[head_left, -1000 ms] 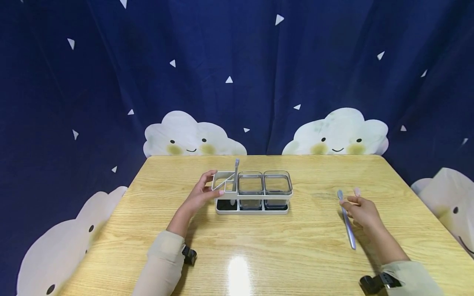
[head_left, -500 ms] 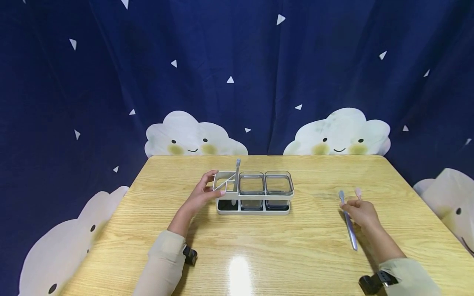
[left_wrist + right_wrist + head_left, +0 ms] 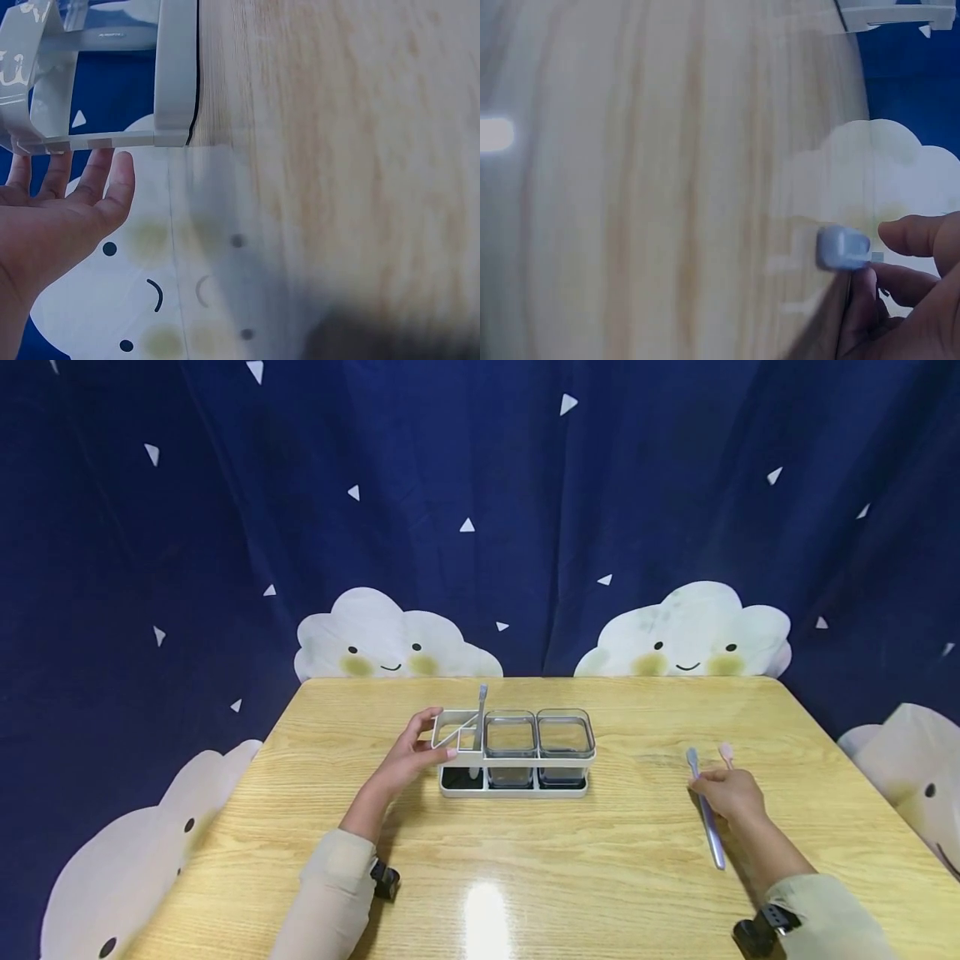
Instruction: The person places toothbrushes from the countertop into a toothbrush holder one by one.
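My left hand [image 3: 406, 762] grips the left end of a white toothbrush holder [image 3: 536, 761], thumb on its front rim and fingers at its far corner. In the left wrist view the fingertips [image 3: 97, 169] meet the end of the holder's frame [image 3: 176, 75]. A grey toothbrush [image 3: 480, 714] stands upright in the holder, beside two clear square cups [image 3: 509, 735]. Over at the right, my right hand [image 3: 733, 795] pinches a blue-purple toothbrush [image 3: 708, 827] lying along the table; its handle end [image 3: 843, 248] shows beside the fingers in the right wrist view.
A pink toothbrush [image 3: 726, 752] lies just beyond my right hand, mostly hidden by it. The wooden table [image 3: 600, 877] ends at a dark blue curtain [image 3: 525, 527] with cloud shapes. Black cameras [image 3: 386, 878] sit on both wrists.
My right hand's fingers have come together on the blue-purple toothbrush and moved slightly back towards its handle. The left hand keeps its hold on the toothbrush holder.
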`<action>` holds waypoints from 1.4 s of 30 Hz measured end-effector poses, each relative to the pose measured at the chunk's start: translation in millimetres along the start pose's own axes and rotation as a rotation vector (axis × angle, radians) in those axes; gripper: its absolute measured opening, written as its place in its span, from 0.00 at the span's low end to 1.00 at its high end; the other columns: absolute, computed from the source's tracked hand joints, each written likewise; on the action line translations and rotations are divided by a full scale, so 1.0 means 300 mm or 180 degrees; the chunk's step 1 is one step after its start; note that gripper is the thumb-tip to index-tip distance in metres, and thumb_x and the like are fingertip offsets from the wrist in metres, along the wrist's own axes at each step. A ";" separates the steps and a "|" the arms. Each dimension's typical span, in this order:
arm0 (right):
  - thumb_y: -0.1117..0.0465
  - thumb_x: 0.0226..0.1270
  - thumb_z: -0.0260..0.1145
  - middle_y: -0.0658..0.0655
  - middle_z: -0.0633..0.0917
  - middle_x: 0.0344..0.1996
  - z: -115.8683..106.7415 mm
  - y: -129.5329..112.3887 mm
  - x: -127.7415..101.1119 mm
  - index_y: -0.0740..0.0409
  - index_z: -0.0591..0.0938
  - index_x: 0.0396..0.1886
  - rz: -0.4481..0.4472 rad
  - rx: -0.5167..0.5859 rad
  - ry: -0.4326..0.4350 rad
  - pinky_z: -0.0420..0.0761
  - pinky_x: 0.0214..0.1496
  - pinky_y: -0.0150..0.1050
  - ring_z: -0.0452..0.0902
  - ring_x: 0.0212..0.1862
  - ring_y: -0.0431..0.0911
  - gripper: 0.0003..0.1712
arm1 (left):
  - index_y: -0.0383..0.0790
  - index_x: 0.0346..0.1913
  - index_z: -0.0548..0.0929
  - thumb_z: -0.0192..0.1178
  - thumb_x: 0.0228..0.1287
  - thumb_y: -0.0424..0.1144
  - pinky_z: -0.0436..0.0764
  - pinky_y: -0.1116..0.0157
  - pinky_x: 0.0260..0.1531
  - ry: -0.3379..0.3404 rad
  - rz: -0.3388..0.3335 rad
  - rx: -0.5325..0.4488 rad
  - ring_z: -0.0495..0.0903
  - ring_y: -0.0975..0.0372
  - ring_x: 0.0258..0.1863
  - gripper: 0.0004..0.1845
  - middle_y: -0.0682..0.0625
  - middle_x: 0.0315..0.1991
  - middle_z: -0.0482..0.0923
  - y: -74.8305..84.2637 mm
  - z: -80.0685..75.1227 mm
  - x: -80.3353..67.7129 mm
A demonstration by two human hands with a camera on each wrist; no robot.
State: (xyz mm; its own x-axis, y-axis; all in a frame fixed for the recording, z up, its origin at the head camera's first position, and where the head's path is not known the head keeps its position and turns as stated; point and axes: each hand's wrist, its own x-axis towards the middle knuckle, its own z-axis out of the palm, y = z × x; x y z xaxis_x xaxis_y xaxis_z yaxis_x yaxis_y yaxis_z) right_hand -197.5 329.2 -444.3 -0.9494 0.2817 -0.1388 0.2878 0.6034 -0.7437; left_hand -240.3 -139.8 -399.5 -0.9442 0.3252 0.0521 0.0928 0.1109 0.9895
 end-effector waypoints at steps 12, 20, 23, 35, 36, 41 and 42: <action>0.58 0.57 0.66 0.67 0.83 0.32 0.016 0.012 0.003 0.74 0.81 0.41 -0.0206 -0.0613 0.0342 0.72 0.25 0.40 0.78 0.29 0.53 0.21 | 0.38 0.70 0.54 0.63 0.56 0.30 0.72 0.61 0.44 -0.0006 0.0021 -0.0022 0.68 0.51 0.46 0.41 0.34 0.64 0.55 0.000 0.003 -0.005; 0.61 0.56 0.66 0.64 0.82 0.29 0.008 0.001 -0.007 0.72 0.82 0.38 -0.0182 -0.0638 0.0281 0.71 0.24 0.40 0.75 0.29 0.52 0.16 | 0.40 0.70 0.55 0.63 0.56 0.30 0.72 0.61 0.44 -0.0005 0.0018 -0.0032 0.68 0.49 0.47 0.40 0.34 0.63 0.56 0.003 0.007 -0.008; 0.63 0.53 0.66 0.65 0.82 0.30 0.008 -0.003 -0.008 0.71 0.82 0.36 -0.0175 -0.0602 0.0272 0.71 0.24 0.40 0.75 0.29 0.52 0.14 | 0.40 0.70 0.55 0.63 0.56 0.30 0.72 0.61 0.44 -0.0007 0.0020 -0.0015 0.68 0.49 0.47 0.40 0.34 0.63 0.56 0.006 0.007 -0.008; 0.61 0.52 0.67 0.68 0.80 0.34 -0.005 -0.019 -0.006 0.71 0.81 0.36 -0.0275 -0.0461 0.0148 0.69 0.28 0.41 0.73 0.34 0.56 0.16 | 0.38 0.70 0.54 0.63 0.57 0.31 0.71 0.62 0.43 -0.0022 0.0015 0.0045 0.67 0.49 0.46 0.40 0.33 0.63 0.55 0.013 0.003 -0.005; 0.61 0.53 0.67 0.69 0.80 0.36 -0.009 -0.022 -0.006 0.71 0.81 0.37 -0.0296 -0.0438 0.0124 0.69 0.28 0.41 0.73 0.35 0.57 0.17 | 0.38 0.70 0.54 0.63 0.57 0.31 0.71 0.62 0.43 -0.0017 0.0016 0.0044 0.67 0.49 0.46 0.40 0.33 0.63 0.55 0.014 0.004 -0.005; 0.62 0.56 0.64 0.71 0.78 0.39 -0.026 -0.035 -0.010 0.74 0.79 0.42 -0.0345 -0.0249 -0.0010 0.71 0.29 0.40 0.72 0.36 0.56 0.19 | 0.39 0.70 0.55 0.63 0.56 0.30 0.71 0.62 0.43 -0.0020 0.0023 0.0014 0.68 0.49 0.47 0.40 0.32 0.64 0.55 0.009 0.004 -0.003; 0.62 0.57 0.64 0.71 0.78 0.39 -0.029 -0.037 -0.010 0.74 0.79 0.43 -0.0360 -0.0214 -0.0013 0.71 0.29 0.39 0.72 0.36 0.55 0.19 | 0.40 0.70 0.55 0.63 0.56 0.30 0.71 0.62 0.43 -0.0022 0.0023 0.0017 0.68 0.49 0.47 0.40 0.33 0.64 0.55 0.005 0.002 -0.001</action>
State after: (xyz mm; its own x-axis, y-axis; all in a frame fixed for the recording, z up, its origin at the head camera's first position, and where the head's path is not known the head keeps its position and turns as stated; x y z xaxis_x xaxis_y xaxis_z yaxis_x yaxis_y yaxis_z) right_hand -196.7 328.0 -429.8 -0.9767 0.2061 -0.0595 0.1866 0.6797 -0.7094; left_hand -239.6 -139.2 -398.1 -0.9413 0.3324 0.0583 0.1013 0.1134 0.9884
